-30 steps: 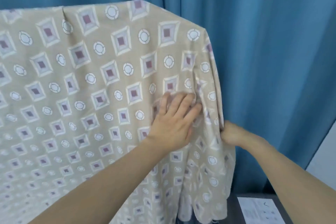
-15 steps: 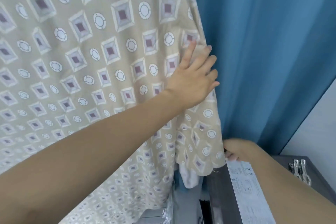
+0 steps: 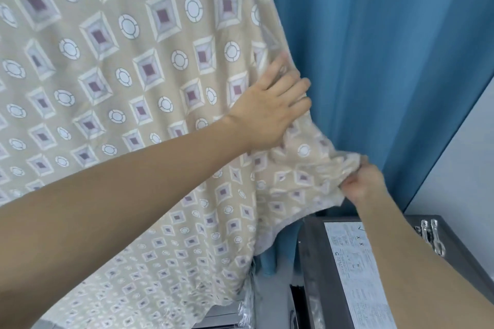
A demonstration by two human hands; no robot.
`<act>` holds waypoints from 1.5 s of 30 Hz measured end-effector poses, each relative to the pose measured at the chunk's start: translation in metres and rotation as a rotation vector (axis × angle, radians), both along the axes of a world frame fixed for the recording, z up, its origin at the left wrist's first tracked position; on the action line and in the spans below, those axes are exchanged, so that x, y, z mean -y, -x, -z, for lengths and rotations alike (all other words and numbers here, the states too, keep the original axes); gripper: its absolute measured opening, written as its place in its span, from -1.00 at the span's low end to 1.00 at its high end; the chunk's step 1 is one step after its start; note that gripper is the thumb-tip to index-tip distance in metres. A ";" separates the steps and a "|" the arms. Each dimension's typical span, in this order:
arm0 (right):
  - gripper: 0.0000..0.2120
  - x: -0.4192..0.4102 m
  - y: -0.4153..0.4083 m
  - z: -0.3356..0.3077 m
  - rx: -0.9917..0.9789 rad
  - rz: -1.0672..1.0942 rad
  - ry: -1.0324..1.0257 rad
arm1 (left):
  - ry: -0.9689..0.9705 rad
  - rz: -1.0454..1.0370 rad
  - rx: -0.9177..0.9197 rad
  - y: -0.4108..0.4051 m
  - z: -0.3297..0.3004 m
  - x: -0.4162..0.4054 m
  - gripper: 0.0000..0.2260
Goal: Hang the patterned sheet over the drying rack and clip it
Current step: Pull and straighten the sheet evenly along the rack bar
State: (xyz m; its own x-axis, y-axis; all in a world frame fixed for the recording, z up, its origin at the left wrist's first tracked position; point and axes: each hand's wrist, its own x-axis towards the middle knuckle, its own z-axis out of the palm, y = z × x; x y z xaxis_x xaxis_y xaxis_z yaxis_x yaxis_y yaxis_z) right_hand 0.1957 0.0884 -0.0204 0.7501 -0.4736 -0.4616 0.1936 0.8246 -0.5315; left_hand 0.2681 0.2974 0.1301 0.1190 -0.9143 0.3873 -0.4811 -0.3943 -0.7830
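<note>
Blue curtain (image 3: pixel 374 61) backs the beige diamond-and-circle sheet (image 3: pixel 133 88); left hand (image 3: pixel 270 107) presses flat, right hand (image 3: pixel 361 184) pinches its edge.

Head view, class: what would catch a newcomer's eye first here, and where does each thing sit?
The beige patterned sheet fills the left and centre, hanging in front of a blue curtain on the right. The left hand lies flat on the sheet near its right edge, while the right hand grips a bunched corner lower right. Metal clips lie on a dark case at bottom right.
</note>
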 end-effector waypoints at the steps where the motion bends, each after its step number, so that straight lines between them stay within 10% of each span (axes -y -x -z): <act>1: -0.76 0.010 0.002 -0.010 0.062 0.097 -0.047 | -0.006 0.024 0.002 0.002 0.002 -0.003 -0.58; 5: -0.71 0.014 0.013 -0.043 0.358 0.018 0.164 | 0.055 0.040 -0.110 0.012 0.024 -0.015 -0.63; 9: -0.28 -0.006 0.007 -0.057 0.167 -0.198 0.784 | -0.083 -0.023 -0.342 0.018 0.092 -0.028 -0.65; 13: -0.75 -0.010 0.008 -0.062 -0.252 0.046 1.329 | -0.082 -0.335 -0.489 0.017 0.128 -0.031 -0.59; 21: -0.82 -0.004 0.010 -0.037 -0.541 0.339 1.866 | 0.112 -0.348 -0.694 0.037 0.169 -0.017 -0.39; 29: -0.53 -0.058 0.009 -0.069 -0.024 0.093 1.532 | 0.257 -0.636 -1.162 0.060 0.213 0.015 -0.15; 32: -0.51 -0.067 0.007 -0.073 0.059 0.168 1.304 | 0.569 -0.601 -1.193 0.060 0.216 0.029 -0.40; 41: -0.61 -0.068 -0.003 -0.005 -0.139 0.408 0.693 | 0.523 -0.802 -1.472 0.041 0.272 -0.097 -0.76; 45: -0.62 -0.090 -0.013 0.021 -0.151 0.405 0.566 | 0.912 -0.809 -1.556 0.036 0.277 -0.167 -0.86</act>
